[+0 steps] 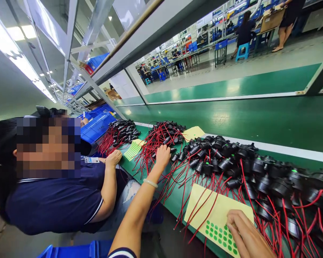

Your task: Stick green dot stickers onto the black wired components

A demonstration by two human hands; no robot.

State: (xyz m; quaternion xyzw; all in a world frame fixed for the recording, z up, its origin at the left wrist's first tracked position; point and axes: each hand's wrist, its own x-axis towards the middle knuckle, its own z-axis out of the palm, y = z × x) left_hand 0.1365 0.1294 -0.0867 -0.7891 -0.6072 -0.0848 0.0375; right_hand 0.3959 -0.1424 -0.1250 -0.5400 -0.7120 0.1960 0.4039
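My left hand [163, 154], with a pale bangle on its wrist, reaches into a pile of black round parts with red wires [165, 129]. Its fingers are curled among them, and what they hold is hidden. At the lower right, my right hand [243, 229] rests over a yellow sticker sheet [201, 200] with rows of green round stickers [220, 234]. The fingers of this hand are pressed together at the sheet; anything between them is too small to name. Beside the sheet lies a long heap of black wired parts [220, 154], some bearing green dots.
A co-worker [56, 200] sits on the left, one hand [114, 157] near another pile of wired parts [123, 130] and a green-dotted sheet [132, 150]. Another yellow sheet [193, 133] lies behind. Blue bins [98, 127] stand beyond. A metal frame [134, 82] rises over the green bench [193, 114].
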